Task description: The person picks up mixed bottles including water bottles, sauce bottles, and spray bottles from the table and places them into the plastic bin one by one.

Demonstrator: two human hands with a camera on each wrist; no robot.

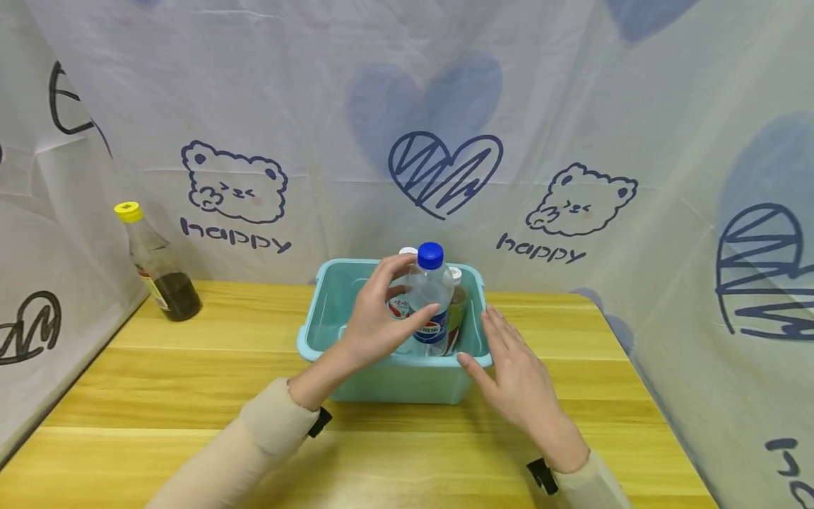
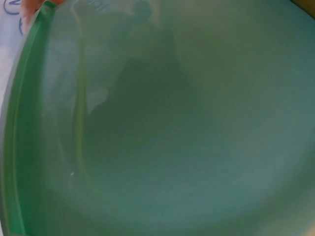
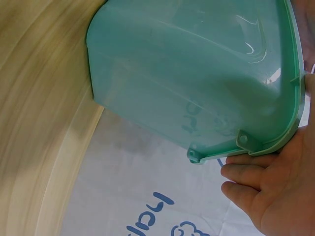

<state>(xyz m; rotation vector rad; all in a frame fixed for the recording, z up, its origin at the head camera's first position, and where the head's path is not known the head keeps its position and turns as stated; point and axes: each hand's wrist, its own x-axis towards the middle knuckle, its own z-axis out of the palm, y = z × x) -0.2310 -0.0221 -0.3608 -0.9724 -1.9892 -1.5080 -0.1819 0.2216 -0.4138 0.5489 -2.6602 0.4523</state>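
Observation:
A teal plastic bin stands on the wooden table. In it, a clear plastic bottle with a blue cap and a blue label stands upright, its top above the rim. My left hand reaches over the bin and holds this bottle, thumb in front and fingers behind. Beside it are a white-capped bottle with a green and red label and, partly hidden by my hand, another bottle with a red and white label. My right hand, fingers extended, rests at the bin's right rim, also seen in the right wrist view.
A glass bottle with a yellow cap and dark liquid stands at the table's back left. A printed cloth hangs behind and beside the wooden table. Bin wall fills most of the left wrist view.

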